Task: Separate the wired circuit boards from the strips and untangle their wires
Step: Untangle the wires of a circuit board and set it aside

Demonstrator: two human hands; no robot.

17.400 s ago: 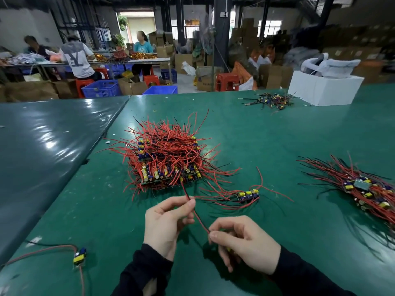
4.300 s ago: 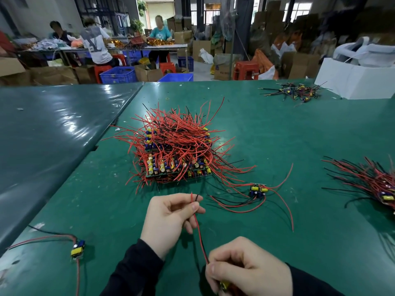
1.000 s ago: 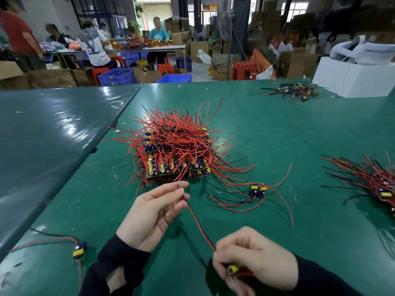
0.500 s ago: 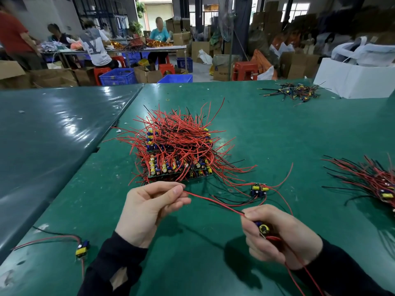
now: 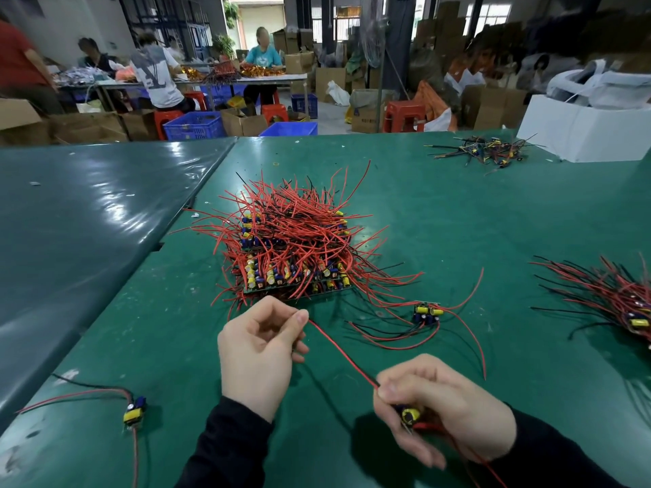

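Nearest the camera, the right hand (image 5: 447,410) has drawn back toward the body, fingers curled round a small circuit board (image 5: 410,415), while the left hand (image 5: 259,346) pinches the far end of its red wire (image 5: 343,352), now pulled straight: this board looks freed, with the tangled stack (image 5: 292,251) waiting beyond on the green surface (image 5: 458,223)

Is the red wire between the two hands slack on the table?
No, the red wire runs straight and taut from the left hand to the right hand, which grips a small board.
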